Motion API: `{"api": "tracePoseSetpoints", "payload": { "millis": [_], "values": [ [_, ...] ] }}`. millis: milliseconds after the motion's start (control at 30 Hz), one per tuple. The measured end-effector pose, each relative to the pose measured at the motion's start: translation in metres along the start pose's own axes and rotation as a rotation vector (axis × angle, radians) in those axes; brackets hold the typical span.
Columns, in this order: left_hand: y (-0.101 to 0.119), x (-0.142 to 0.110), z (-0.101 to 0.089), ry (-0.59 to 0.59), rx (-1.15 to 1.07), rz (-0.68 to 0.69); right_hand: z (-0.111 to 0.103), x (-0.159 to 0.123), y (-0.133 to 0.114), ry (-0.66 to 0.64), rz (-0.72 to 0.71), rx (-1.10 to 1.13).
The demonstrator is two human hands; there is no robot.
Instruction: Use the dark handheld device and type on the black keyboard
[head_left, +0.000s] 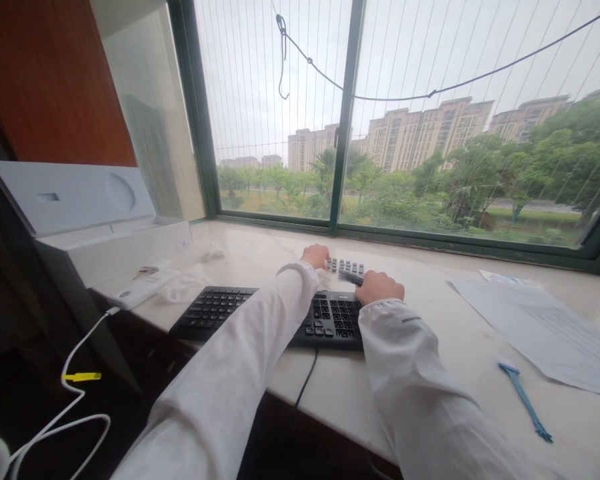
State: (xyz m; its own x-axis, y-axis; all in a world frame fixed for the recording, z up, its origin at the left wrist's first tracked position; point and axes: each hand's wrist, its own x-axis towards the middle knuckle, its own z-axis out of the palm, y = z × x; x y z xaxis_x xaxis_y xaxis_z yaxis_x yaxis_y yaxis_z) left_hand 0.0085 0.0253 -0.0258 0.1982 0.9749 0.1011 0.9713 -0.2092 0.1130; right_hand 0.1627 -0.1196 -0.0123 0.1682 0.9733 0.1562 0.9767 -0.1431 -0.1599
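A black keyboard (215,310) lies across the front of the white sill-like tabletop, its middle hidden under my left forearm. Number-pad squares at its right end look dark and bare, like key sockets. Just behind it sit several small pale keycaps (354,265) in neat rows. My right hand (380,288) is closed around a slim dark tool (351,277), whose kind I cannot make out, pointing left over the keycaps' front edge. Curled fingers of my left hand (315,256) rest at the left end of those rows; what they hold, if anything, is hidden.
On the left stand an open white box (125,250) and a white power strip (147,285) with a cable, beside crumpled clear plastic (185,285). Paper sheets (540,327) and a blue brush (525,400) lie right. A window (337,167) closes off the back.
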Motion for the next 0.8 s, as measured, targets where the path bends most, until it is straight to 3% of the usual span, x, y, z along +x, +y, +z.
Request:
{"api": "tracePoseSetpoints", "payload": {
  "millis": [233,333,467,633,800],
  "values": [
    [0.005,-0.054,-0.042,0.075,-0.023,0.015,-0.004,0.0,-0.003,0.107,-0.059,0.056],
    [0.009,-0.093,-0.052,0.123,-0.051,0.045,-0.003,-0.001,-0.004,0.151,-0.078,0.119],
    [0.012,-0.161,-0.051,0.243,-0.091,0.095,-0.005,-0.004,-0.005,0.195,-0.062,0.283],
    [0.02,-0.24,-0.034,0.333,-0.169,0.18,-0.015,-0.011,-0.014,0.143,-0.052,0.858],
    [0.031,-0.276,-0.019,0.242,-0.213,0.119,-0.01,-0.025,-0.029,-0.055,-0.085,1.646]
  ]
}}
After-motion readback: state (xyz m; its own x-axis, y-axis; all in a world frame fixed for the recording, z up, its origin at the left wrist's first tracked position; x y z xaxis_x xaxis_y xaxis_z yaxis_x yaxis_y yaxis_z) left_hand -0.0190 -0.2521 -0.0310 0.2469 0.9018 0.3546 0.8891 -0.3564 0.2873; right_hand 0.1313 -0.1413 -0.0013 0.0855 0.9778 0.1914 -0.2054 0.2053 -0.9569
